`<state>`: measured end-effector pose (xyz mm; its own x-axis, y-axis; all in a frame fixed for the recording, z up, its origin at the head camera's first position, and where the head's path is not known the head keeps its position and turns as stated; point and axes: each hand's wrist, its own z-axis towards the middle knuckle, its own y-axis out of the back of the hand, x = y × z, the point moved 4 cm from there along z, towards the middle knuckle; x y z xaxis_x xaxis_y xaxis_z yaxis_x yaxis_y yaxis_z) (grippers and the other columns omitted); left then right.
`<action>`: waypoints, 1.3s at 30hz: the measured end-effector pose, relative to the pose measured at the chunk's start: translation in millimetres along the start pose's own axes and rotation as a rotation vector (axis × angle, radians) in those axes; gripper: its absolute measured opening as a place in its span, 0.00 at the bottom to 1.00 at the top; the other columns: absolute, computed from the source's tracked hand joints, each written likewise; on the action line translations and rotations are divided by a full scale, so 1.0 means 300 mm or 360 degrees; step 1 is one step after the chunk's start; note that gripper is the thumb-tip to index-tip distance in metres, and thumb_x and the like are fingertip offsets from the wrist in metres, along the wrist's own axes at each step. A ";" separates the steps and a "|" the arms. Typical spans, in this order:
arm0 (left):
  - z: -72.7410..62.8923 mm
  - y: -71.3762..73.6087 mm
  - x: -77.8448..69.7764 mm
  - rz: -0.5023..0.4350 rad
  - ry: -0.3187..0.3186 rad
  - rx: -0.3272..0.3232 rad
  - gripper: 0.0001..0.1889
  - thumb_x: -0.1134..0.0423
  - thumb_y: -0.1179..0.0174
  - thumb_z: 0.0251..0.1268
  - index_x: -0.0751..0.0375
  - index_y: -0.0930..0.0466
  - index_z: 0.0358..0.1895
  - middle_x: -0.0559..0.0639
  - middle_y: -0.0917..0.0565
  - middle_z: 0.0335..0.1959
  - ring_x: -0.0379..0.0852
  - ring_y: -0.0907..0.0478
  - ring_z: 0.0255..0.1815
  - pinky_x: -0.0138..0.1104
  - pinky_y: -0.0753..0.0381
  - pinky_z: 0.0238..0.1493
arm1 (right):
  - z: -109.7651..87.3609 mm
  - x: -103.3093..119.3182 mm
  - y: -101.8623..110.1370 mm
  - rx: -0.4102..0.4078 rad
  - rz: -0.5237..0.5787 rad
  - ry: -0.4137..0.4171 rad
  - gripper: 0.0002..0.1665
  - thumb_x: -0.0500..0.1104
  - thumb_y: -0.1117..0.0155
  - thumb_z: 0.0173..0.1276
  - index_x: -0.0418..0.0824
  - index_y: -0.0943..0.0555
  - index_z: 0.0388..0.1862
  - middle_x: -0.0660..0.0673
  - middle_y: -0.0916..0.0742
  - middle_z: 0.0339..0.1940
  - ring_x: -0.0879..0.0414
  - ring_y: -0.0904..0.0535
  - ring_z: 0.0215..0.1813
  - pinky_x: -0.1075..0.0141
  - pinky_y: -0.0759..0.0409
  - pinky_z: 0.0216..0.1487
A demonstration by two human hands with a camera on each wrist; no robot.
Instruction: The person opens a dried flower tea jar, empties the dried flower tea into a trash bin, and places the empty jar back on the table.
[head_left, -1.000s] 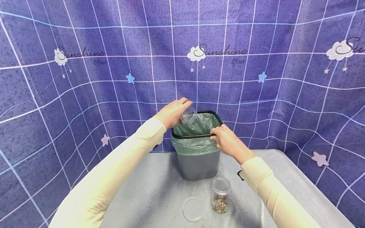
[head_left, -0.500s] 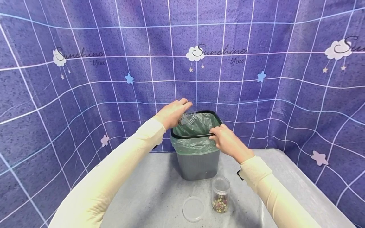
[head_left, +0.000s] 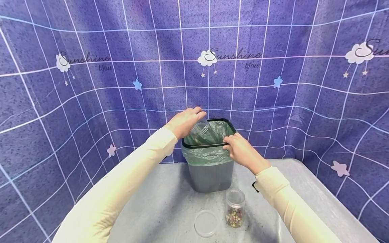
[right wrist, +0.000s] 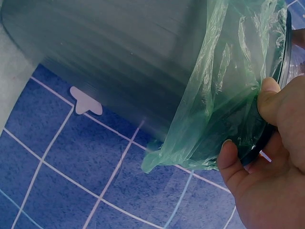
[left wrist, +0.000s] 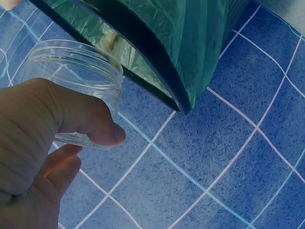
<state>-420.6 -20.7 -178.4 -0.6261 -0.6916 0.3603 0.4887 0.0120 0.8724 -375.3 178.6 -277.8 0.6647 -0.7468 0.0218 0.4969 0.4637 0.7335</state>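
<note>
My left hand grips a clear plastic jar, tilted with its mouth over the opening of a grey trash can. Inside the can hangs a green bag, folded down over the outside under a black rim. In the left wrist view the jar looks see-through, with its threaded neck close to the rim. My right hand pinches the can's rim at the near right corner; in the right wrist view its thumb lies over the bag's edge.
A second clear jar, lidless and partly filled with dried flower-like bits, stands upright in front of the can. Beside it a clear round lid lies flat on the grey table. A purple checked curtain hangs close behind.
The left hand has tipped the jar further down into the can, and the dark bits seen in it earlier have left it. The right hand keeps its hold on the rim.
</note>
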 end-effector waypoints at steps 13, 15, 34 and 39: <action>-0.004 0.007 -0.030 0.0156 -0.0173 -0.0155 0.32 0.85 0.36 0.56 0.57 0.24 0.63 0.55 0.23 0.62 0.56 0.22 0.60 0.44 0.19 0.62 | -0.002 -0.001 0.000 0.0002 -0.0008 0.0002 0.07 0.36 0.29 0.68 0.40 0.20 0.32 0.49 0.18 0.25 0.49 0.29 0.32 0.56 0.28 0.40; -0.004 0.007 -0.037 0.0222 -0.0211 -0.0180 0.31 0.84 0.34 0.55 0.56 0.24 0.62 0.56 0.23 0.61 0.57 0.22 0.59 0.44 0.19 0.61 | 0.000 -0.002 -0.001 0.0008 -0.0011 -0.0001 0.08 0.36 0.29 0.68 0.41 0.20 0.32 0.49 0.18 0.25 0.49 0.29 0.32 0.56 0.28 0.40; -0.002 0.022 -0.056 0.0366 -0.0274 -0.0275 0.28 0.80 0.34 0.59 0.49 0.19 0.59 0.56 0.22 0.59 0.59 0.24 0.58 0.45 0.17 0.56 | 0.004 -0.001 0.004 0.0016 -0.0014 0.0000 0.07 0.36 0.29 0.68 0.41 0.20 0.32 0.49 0.18 0.25 0.49 0.30 0.32 0.56 0.28 0.41; -0.013 0.022 -0.037 0.0151 -0.0223 -0.0255 0.34 0.85 0.35 0.52 0.52 0.22 0.61 0.58 0.23 0.60 0.59 0.23 0.59 0.46 0.18 0.58 | 0.002 0.001 0.001 0.0012 -0.0008 0.0006 0.08 0.36 0.29 0.68 0.40 0.20 0.31 0.49 0.17 0.25 0.49 0.29 0.32 0.56 0.28 0.41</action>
<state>-408.2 -15.6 -177.9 -0.6457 -0.5854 0.4902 0.6325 -0.0505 0.7729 -375.3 178.2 -277.1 0.6643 -0.7473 0.0153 0.4960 0.4561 0.7389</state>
